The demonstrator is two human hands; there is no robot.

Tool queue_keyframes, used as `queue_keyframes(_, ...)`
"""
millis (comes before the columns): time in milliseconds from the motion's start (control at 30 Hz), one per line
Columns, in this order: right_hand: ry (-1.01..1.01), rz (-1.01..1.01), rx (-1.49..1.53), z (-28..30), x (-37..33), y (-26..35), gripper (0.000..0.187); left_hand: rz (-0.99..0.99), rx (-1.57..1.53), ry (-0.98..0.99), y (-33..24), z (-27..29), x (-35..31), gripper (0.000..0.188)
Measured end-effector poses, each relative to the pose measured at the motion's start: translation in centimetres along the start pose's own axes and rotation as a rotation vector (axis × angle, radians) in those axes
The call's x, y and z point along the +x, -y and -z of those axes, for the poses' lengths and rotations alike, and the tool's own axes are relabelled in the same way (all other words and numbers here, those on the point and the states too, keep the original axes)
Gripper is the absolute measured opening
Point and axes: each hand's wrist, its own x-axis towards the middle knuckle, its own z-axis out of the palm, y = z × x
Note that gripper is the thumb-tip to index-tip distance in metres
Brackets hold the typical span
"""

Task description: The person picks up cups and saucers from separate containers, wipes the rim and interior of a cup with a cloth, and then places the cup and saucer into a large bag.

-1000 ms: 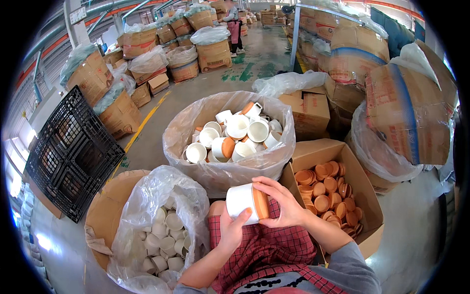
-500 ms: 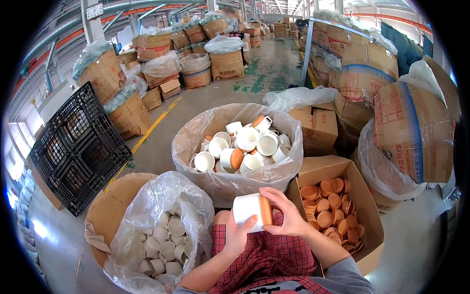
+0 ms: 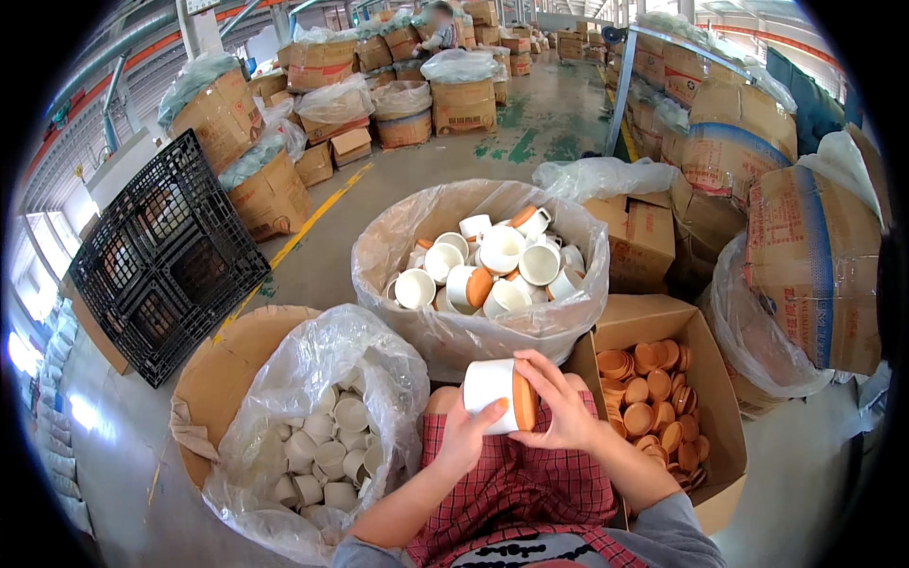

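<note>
A white mug (image 3: 487, 381) lies on its side above my lap, with an orange-brown round cap (image 3: 524, 401) fitted over its right end. My left hand (image 3: 462, 434) is wrapped round the white body, thumb along its front. Closed on the capped end is my right hand (image 3: 566, 414), fingers over the top and thumb below. Loose orange-brown caps (image 3: 661, 407) fill a cardboard box (image 3: 717, 383) to my right. Plain white mugs (image 3: 329, 456) lie in a plastic-lined box at my left. White mugs with orange-brown ends (image 3: 471, 284) are heaped in the lined container ahead.
Clear plastic liners (image 3: 374, 331) bulge over the left box. A black pallet (image 3: 169, 256) leans at the far left. Stacked cartons (image 3: 814, 265) crowd the right, and more cartons (image 3: 464, 106) line the aisle behind. A person (image 3: 440, 28) is among the far cartons.
The view has shifted slightly, so the surroundings sit a little farther right. Both hands keep their hold on the mug, and its capped end still points right.
</note>
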Motion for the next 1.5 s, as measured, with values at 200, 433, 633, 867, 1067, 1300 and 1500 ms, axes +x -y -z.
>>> queue_keyframes(200,0.082,0.193,-0.078,-0.2,0.0,-1.2,0.090,0.166,-0.089,0.027,-0.9,1.2,0.8,0.041)
queue_keyframes(433,0.201,0.114,0.005,0.0,-0.1,-1.6,0.097,0.194,-0.090,0.023,-0.7,1.7,1.1,0.038)
queue_keyframes(633,0.127,-0.494,0.746,-0.3,-1.0,-2.1,0.101,-0.242,0.520,0.009,-0.9,-0.6,-0.6,0.041)
queue_keyframes(867,0.072,-0.210,0.244,-0.1,-0.6,-1.5,0.093,-0.008,0.086,0.069,-0.5,0.5,0.1,0.036)
queue_keyframes(1067,0.118,-0.142,0.221,1.3,0.6,0.0,0.091,-0.086,0.194,-0.022,-1.2,-0.9,-0.6,0.036)
queue_keyframes(1300,-0.045,-0.363,0.875,-0.8,-1.2,-1.5,0.093,-0.322,0.555,0.075,-1.7,-1.8,-0.5,0.029)
queue_keyframes(1500,-0.056,-0.637,1.214,-2.2,-1.4,-1.7,0.092,-0.673,1.096,0.282,-1.0,0.1,-0.2,0.029)
